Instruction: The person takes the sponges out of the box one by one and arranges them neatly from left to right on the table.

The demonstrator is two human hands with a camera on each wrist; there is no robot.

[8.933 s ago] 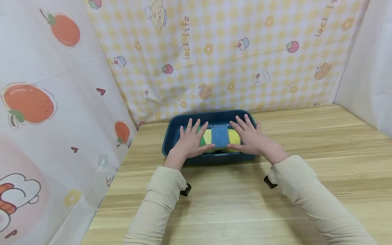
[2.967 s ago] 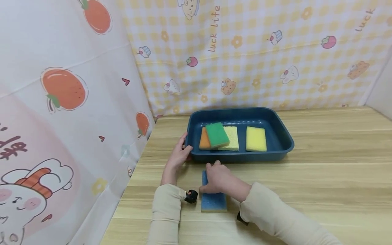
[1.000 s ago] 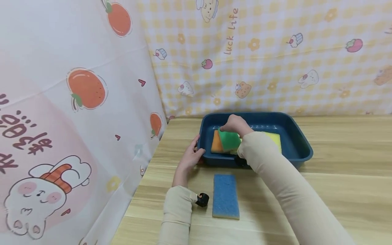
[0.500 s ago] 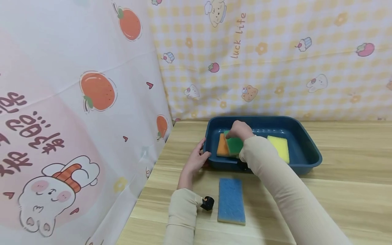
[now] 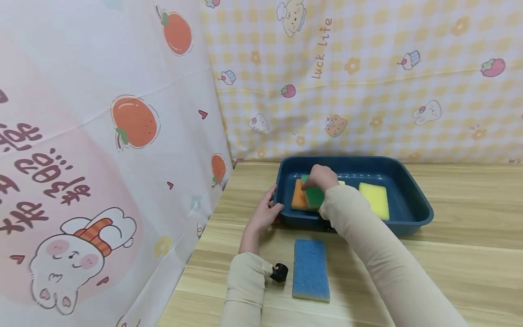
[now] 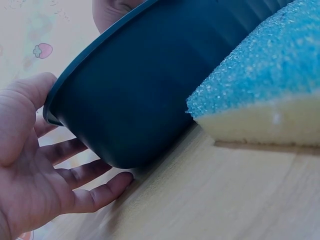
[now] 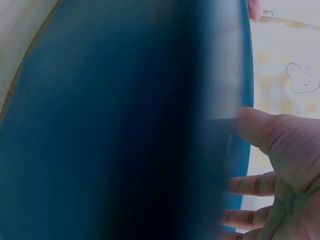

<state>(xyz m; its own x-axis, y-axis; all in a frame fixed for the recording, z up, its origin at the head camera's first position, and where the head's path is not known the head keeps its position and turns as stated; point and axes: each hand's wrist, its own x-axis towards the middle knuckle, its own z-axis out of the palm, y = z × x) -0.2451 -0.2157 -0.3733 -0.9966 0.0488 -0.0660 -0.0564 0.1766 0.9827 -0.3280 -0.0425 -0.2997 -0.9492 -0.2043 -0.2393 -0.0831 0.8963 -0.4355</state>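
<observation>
"What's different from three seconds back?"

"The right hand (image 5: pixel 323 177) was down on the blue sponge (image 5: pixel 310 270) then. Now that sponge lies by itself on the tabletop (image 5: pixel 470 218), at the seven o'clock of the blue tray (image 5: pixel 402 195). The hand has gone inside the tray, its fingers curled down over the green sponge (image 5: pixel 314 197), gripping it, though the thumb is hidden from above."

"And the left hand (image 5: pixel 261 217)?"

"Same place as then, the tray's nine o'clock end: thumb over the rim, fingers a little apart against the outer wall, keeping hold of it."

"Where's your twelve?"

"Toward the checked cloth (image 5: pixel 367 100), yellow and white, printed with cupcakes, strawberries and 'luck life', hanging just behind the tray. Around ten o'clock hangs a white cloth (image 5: pixel 180 136) with orange fruit and a rabbit. The tabletop is pale, with wood grain running across."

"How does the green sponge look?"

"Rectangular, shadowed under the hand, a bit askew, in the tray's nine o'clock half and covering part of the orange sponge (image 5: pixel 298 197). A sliver of pale sponge (image 5: pixel 341 182) shows past the hand; beyond a gap, toward three o'clock, lies the yellow sponge (image 5: pixel 375 200)."

"And the blue one?"

"Long, grainy blue over a cream layer."
</observation>
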